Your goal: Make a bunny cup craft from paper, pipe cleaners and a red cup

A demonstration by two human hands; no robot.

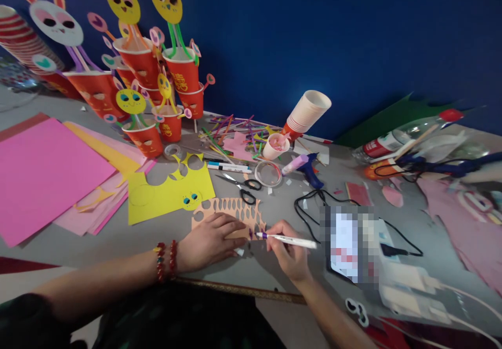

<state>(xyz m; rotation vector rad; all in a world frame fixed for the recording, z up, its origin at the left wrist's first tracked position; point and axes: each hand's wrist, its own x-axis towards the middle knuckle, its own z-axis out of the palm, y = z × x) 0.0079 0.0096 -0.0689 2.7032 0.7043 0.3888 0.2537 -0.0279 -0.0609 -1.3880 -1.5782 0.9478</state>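
Note:
My right hand [289, 257] grips a white marker with a purple tip [292, 240], its point at a small purple mark on the peach paper [223, 229]. That sheet has rows of oval holes cut along its far side. Flat across the sheet lies my left hand [215, 239], fingers stretched out and holding it down. Just beyond are black-handled scissors [245, 188], lying partly open. A yellow sheet [157, 202] with round cut-outs and a small drawn face disc [192, 200] lies to the left.
Red paper cups with bunny figures [139, 134] stand at the back left. Pink sheets [50, 176] lie at left. Pipe cleaners, stacked white cups [309, 111] and a blue glue gun [311, 173] sit behind. A black cord, a blurred-out phone [347, 244] and a bottle [403, 137] are at right.

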